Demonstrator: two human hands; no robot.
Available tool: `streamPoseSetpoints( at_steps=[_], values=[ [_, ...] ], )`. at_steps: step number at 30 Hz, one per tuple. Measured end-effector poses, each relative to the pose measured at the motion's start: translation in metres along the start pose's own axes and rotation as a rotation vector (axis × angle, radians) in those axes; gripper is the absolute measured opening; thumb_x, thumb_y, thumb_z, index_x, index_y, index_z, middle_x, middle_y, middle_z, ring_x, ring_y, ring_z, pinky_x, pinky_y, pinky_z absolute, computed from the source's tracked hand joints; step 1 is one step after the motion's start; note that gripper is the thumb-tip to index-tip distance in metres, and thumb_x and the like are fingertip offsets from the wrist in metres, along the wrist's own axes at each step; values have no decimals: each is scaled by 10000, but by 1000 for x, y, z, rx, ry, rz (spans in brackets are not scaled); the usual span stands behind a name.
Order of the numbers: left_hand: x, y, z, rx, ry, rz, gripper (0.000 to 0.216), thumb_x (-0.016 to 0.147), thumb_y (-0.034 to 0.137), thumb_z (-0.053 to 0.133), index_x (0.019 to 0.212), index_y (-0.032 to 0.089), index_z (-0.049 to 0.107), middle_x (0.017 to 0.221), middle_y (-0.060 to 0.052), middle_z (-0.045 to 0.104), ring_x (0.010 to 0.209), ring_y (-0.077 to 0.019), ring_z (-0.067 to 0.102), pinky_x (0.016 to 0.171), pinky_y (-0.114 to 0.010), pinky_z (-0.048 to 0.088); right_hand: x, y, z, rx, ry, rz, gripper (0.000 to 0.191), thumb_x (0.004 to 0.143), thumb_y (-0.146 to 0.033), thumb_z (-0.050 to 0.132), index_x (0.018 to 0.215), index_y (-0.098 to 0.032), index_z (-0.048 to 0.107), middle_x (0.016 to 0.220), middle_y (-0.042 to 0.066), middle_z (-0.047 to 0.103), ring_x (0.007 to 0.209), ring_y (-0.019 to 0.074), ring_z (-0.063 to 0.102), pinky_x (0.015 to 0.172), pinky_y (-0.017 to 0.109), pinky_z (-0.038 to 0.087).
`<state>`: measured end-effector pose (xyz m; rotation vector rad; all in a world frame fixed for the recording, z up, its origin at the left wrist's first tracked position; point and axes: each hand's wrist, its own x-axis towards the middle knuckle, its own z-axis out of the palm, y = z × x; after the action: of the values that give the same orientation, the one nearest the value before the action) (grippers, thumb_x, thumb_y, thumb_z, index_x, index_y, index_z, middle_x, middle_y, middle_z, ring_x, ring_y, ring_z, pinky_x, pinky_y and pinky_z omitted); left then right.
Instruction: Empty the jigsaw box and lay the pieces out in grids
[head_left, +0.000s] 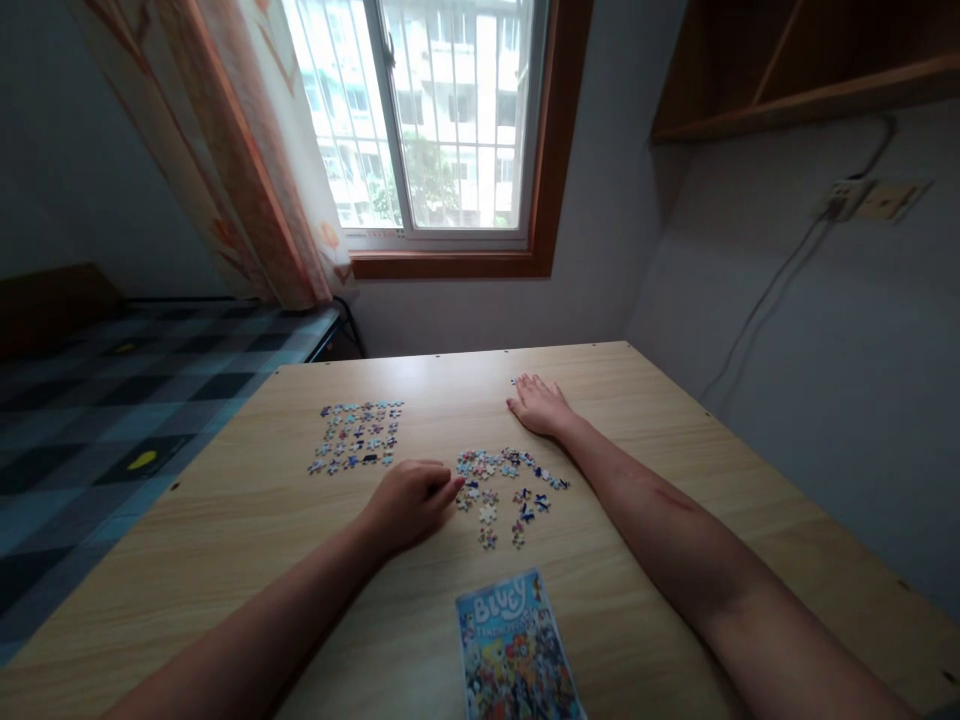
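Jigsaw puzzle pieces lie on a light wooden table [247,510]. My left hand [414,502] rests at the left edge of a loose pile of pieces [487,463]. Its fingers are curled, with thumb and fingertips by the nearest pieces; whether they hold one is hidden. Farther back, my right hand [540,405] lies palm down with fingers stretched out. A small puzzle piece [514,381] shows beside its fingertips. On the left, several pieces stand in spaced rows [358,435]. Close to me lies a colourful box or booklet [517,645] marked "Bluey".
A bed with a checked cover [187,350] adjoins the table on the left. Behind are a window [457,120] and a patterned curtain [225,150]. A cable [780,275] hangs from a wall socket [847,200] at right, below a wooden shelf [825,95].
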<state>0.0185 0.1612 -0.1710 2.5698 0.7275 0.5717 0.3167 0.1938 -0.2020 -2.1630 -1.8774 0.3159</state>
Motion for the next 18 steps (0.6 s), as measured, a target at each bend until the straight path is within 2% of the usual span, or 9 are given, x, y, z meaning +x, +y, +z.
streamPoseSetpoints(
  at_steps=[4,6,10,13,15,18],
  values=[
    [-1,-3,1,0,30,-23,485,940,394,465,507,199,362,508,16,429,511,-126,400,545,-292,287,-3,-5,-8,52,28,1,708,1025,-489,307,1615,-179,68,1663,132,97,1536,319,103,1207,598,101],
    [-1,-5,1,17,72,-42,481,938,392,470,507,201,375,513,12,448,519,-131,417,554,-294,299,-7,-11,-15,73,40,-48,742,1007,-513,386,1615,-220,78,1667,130,84,1540,311,90,1210,557,148],
    [-1,-5,1,69,160,-94,368,922,367,511,592,206,512,609,-9,554,579,-148,486,580,-294,335,-22,-33,-29,96,-19,-357,740,873,-522,668,1521,-298,390,1651,105,196,1538,332,79,1210,574,123],
    [-1,-2,3,103,180,-128,185,908,328,549,821,221,672,738,-23,629,620,-155,538,602,-291,370,-34,-49,-34,87,-83,-499,503,811,-508,751,1243,-275,642,1575,87,372,1526,356,123,1193,628,104],
    [-2,0,4,141,163,-126,194,912,315,554,998,253,716,830,-31,659,626,-153,556,609,-291,385,-38,-55,-34,77,-111,-537,368,795,-498,770,1049,-244,686,1492,85,473,1511,368,175,1181,654,103],
    [-4,0,7,220,97,-80,305,935,304,530,1187,317,700,927,-39,672,670,-162,589,626,-291,403,-39,-57,-31,56,-133,-531,332,781,-470,791,955,-213,672,1468,100,486,1498,388,198,1169,668,111]
  ],
)
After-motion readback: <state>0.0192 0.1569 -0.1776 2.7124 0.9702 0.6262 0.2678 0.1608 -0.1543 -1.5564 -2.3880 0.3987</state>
